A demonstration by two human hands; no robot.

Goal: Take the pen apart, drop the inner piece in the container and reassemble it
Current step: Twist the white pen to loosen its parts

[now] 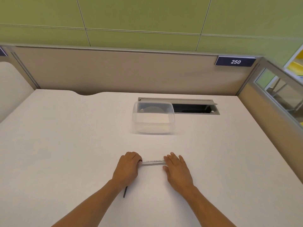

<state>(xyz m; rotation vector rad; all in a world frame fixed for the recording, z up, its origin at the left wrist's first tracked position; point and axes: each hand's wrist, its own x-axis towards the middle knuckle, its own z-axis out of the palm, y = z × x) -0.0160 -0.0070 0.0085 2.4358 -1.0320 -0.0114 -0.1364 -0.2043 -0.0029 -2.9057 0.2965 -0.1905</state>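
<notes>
Near the front edge of the white worktop (65, 145), the clear pen barrel (153, 162) lay flat, running left to right between the two hands. The left hand (128, 167) was curled shut around the barrel's left end. The right hand (177, 169) lay flat and open, with its fingers (170, 158) over the right end. It looked like both hands kept the barrel from rolling while the person got ready to put parts back in or pull them out; which one I cannot tell.

A thin dark stick (125, 192) lay on the worktop just beside the left wrist, partly hidden under it. It was likely the inner piece, and it was not in the container.

The clear plastic container (153, 118) sat farther back, toward the back edge and well apart from the hands. It was open on top and looked empty. Right behind it was an open cable slot (193, 108) in the worktop. A small part could fall in there. Nothing stood between the hands and the container.
</notes>
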